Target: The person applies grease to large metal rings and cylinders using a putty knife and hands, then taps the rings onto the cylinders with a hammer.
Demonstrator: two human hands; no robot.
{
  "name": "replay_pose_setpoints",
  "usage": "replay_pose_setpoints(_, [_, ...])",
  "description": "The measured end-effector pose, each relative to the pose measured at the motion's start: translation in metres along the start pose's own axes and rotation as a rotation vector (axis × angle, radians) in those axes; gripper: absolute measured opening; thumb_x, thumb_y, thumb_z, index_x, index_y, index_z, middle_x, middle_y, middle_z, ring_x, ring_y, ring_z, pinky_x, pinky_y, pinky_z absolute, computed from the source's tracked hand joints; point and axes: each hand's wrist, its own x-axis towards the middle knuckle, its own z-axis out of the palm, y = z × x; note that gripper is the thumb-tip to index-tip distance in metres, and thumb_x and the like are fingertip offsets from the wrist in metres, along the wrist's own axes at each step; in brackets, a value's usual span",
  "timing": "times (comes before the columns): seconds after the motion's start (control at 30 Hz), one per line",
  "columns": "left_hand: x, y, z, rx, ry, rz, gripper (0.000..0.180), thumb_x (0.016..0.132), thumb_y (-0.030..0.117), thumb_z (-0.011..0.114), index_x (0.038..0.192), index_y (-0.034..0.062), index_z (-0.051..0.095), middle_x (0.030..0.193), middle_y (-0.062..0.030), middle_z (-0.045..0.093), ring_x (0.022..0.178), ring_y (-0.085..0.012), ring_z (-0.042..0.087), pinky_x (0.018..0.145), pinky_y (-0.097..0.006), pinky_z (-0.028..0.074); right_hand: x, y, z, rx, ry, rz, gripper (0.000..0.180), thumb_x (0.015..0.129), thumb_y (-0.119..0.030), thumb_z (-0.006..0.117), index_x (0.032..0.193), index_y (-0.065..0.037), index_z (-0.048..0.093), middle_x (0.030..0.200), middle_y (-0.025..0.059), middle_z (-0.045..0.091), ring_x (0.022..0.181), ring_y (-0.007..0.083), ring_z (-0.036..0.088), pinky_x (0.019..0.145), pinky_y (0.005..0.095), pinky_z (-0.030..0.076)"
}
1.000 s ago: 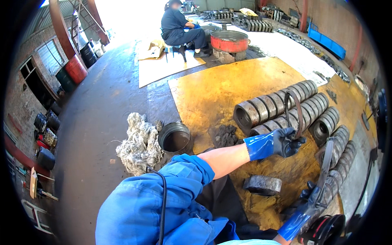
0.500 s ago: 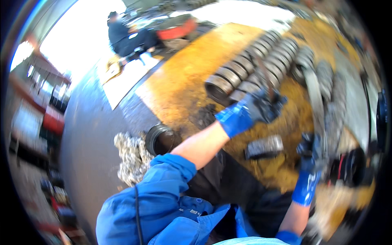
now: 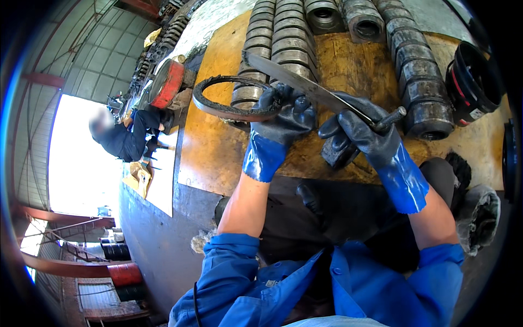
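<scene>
My left hand [image 3: 286,117], in a black and blue rubber glove, grips the near right edge of a large ring [image 3: 231,114] with dark, ragged grime along its inside. Wrapped round the grip of a long flat-bladed knife [image 3: 302,84] is my gloved right hand [image 3: 370,131]. A round metal handle end sticks out beside its thumb. The blade slants up to the left, its tip above the ring's right side; whether it touches cannot be told. Under my right hand a dark metal block [image 3: 339,153] lies on the brown board [image 3: 218,158], partly hidden by the fingers.
Rows of metal rings [image 3: 294,41] lie beyond my hands, with thick dark collars [image 3: 419,82] to the right. A black bucket [image 3: 474,82] lies tilted at the far right. Another person [image 3: 122,136] sits at the left near a red drum [image 3: 168,84]. A pale rag [image 3: 201,241] shows by my left sleeve.
The view has turned to the right. My hands have come closer together; the ring and the blade, earlier blurred and apart, are now side by side in front of me.
</scene>
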Motion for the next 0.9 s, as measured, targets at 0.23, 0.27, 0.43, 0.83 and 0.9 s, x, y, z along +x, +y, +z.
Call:
replay_pose_setpoints(0.23, [0.004,-0.006,0.019,0.004,0.341,0.020,0.035,0.087,0.040,0.051,0.102,0.0097,0.059,0.099,-0.0092,0.060,0.091,-0.0272,0.055,0.083,-0.044,0.043,0.000,0.004,-0.002,0.034,0.013,0.008,0.041,0.095,-0.024,0.055,0.126,0.002,0.050,0.092,0.0125,0.068,0.082,0.0162,0.067,0.064,0.0261,0.055])
replay_pose_setpoints(0.27, [0.006,-0.007,0.020,-0.007,0.385,0.030,0.035,0.087,0.040,0.051,0.102,0.0094,0.059,0.099,-0.0097,0.060,0.092,-0.0275,0.056,0.084,-0.044,0.043,0.000,0.004,-0.003,0.041,0.020,0.017,0.040,0.095,-0.024,0.056,0.126,0.002,0.050,0.091,0.0121,0.068,0.082,0.0164,0.067,0.064,0.0262,0.055])
replay_pose_setpoints(0.43, [0.004,-0.010,0.022,0.010,0.419,0.054,0.039,0.085,0.041,0.054,0.106,0.0084,0.059,0.104,-0.0110,0.061,0.093,-0.0284,0.056,0.087,-0.048,0.044,0.000,0.007,-0.011,-0.001,0.070,0.100,0.036,0.096,-0.023,0.055,0.122,0.001,0.054,0.087,0.0116,0.069,0.078,0.0153,0.067,0.063,0.0263,0.054])
replay_pose_setpoints(0.83, [0.007,0.008,-0.011,0.485,0.060,0.221,0.050,0.086,0.040,0.055,0.121,0.0035,0.052,0.122,-0.0086,0.060,0.111,-0.0246,0.057,0.098,-0.045,0.041,-0.003,0.016,-0.016,-0.038,0.072,0.147,0.037,0.095,-0.026,0.056,0.119,0.002,0.056,0.085,0.0116,0.069,0.073,0.0146,0.066,0.060,0.0255,0.053])
replay_pose_setpoints(0.9, [0.005,0.007,-0.010,0.391,0.040,0.245,0.049,0.086,0.037,0.056,0.122,0.0037,0.051,0.122,-0.0087,0.059,0.111,-0.0242,0.057,0.098,-0.045,0.042,-0.004,0.016,-0.016,-0.011,0.066,0.158,0.037,0.094,-0.025,0.057,0.119,0.003,0.056,0.084,0.0118,0.069,0.073,0.0150,0.067,0.062,0.0263,0.054])
